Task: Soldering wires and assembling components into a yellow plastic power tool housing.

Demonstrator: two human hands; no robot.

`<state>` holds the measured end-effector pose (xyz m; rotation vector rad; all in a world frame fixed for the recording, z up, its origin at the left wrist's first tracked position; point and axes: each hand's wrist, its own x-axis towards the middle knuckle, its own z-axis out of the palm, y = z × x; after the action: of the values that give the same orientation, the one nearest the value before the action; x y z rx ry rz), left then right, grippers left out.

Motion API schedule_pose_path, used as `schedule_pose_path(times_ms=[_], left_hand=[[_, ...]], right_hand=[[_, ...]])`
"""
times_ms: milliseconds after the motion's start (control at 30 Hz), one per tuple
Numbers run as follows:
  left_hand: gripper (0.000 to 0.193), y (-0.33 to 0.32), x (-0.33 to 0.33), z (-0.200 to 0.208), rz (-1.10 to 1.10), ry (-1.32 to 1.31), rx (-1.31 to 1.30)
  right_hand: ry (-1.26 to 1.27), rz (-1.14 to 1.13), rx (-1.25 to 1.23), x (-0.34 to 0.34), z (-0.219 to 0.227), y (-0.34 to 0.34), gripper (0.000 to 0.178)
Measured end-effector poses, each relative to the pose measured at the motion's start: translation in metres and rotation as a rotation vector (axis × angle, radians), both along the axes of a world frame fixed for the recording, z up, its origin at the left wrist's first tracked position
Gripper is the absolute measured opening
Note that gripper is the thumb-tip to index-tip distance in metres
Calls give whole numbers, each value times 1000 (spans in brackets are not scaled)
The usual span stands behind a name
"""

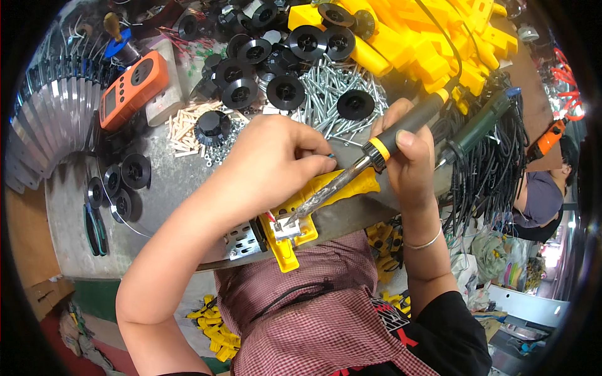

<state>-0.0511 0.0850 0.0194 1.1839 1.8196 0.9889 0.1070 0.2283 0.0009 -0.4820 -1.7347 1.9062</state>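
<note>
My right hand (pixel 407 144) grips a soldering iron (pixel 401 128) by its black and yellow handle. The iron slants down to the left, its darkened tip over a small white part with metal terminals (pixel 288 229). That part sits in a yellow plastic housing half (pixel 342 188) at the table's front edge. A short red wire (pixel 271 216) reaches the white part. Above the housing, my left hand (pixel 279 147) is closed in a pinch; a small bluish bit shows at its fingertips, too small to name. Beside the housing lies a perforated metal plate (pixel 243 242), partly under my left forearm.
Black round plastic knobs (pixel 285 92), screws (pixel 326 84) and wooden pegs (pixel 187 125) lie beyond my hands. Yellow housings (pixel 401 44) are heaped far right, black cords (pixel 492 156) right. An orange meter (pixel 133 91), metal blades (pixel 59 119) and pliers (pixel 95 229) are left. Another person (pixel 542 194) sits right.
</note>
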Motion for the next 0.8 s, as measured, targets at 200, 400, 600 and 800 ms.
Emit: schedule_pose_path(times_ms=[200,400,600,800], left_hand=[[24,-29,-30,-6,28,-743,26],[27,-47,-38,-2,59,-609,145],[31,-47,-52,-14,85,-533,185],[35,-46,-64,-14,-30,-763,87]], right_hand=[[6,12,2,-2,-4,2,40],[30,2,-1,-2,-3,1,38],[34,-7,17,-4,-5,2,38],[14,10,4,-2,-3,3,38]])
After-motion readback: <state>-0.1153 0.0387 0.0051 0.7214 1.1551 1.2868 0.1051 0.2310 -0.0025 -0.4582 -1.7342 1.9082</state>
